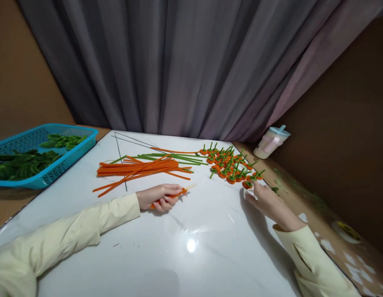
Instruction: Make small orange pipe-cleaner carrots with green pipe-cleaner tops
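Note:
My left hand (162, 197) is closed around a small bundle of orange pipe cleaners (180, 191), with thin pale ends sticking out to the right. Over the right side of the white tabletop, my right hand (267, 202) reaches with thumb and forefinger apart, close to the nearest small orange pumpkin (247, 185) with a green stem. Whether it touches the pumpkin I cannot tell. Several similar pumpkins (231, 179) stand grouped behind that hand. Loose orange pipe cleaners (138, 168) lie piled beyond my left hand, with green pipe cleaners (188, 159) behind them.
A blue basket (67, 163) with green leaf-like pieces (27, 163) stands at the left. A lidded cup with a straw (270, 142) is at the back right. White scraps (354, 270) lie along the brown right edge. A grey curtain (179, 70) hangs behind the table.

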Demonstrator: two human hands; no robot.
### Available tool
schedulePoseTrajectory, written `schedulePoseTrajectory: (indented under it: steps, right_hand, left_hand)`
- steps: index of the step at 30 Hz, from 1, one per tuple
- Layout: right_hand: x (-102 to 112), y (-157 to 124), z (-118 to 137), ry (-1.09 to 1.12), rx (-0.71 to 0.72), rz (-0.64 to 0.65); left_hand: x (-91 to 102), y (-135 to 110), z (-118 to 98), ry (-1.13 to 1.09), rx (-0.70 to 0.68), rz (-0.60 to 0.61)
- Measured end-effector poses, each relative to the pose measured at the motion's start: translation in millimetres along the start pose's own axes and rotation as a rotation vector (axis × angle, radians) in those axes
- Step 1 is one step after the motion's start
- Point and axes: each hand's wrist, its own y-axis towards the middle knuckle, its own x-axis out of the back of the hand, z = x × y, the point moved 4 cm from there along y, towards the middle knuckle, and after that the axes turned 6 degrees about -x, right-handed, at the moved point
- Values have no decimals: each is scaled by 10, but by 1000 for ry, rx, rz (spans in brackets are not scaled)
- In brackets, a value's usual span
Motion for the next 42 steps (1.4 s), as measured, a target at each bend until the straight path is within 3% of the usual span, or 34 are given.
schedulePoseTrajectory:
  steps: [5, 12, 15, 19, 22, 27, 42]
  right_hand:
    - [-110, 30, 256, 126, 34, 60]
    - [335, -232, 743, 789, 407, 84]
    - [471, -384, 1079, 877, 539, -111]
    - [389, -530, 1449, 795, 712, -533]
    - [252, -527, 1561, 719, 774, -639]
    - [174, -511, 1544, 537, 861, -629]
    - [208, -539, 1554, 451, 899, -565]
  left_hand:
    - [10, -10, -10, 31, -29, 26]
    - [-20, -18, -7, 26, -23, 46]
    - [-23, -14, -8, 12, -20, 56]
    - [-23, -14, -11, -3, -10, 68]
    - [-17, -15, -9, -10, 5, 72]
    - [5, -10, 9, -18, 19, 80]
    - [2, 2, 11, 25, 13, 51]
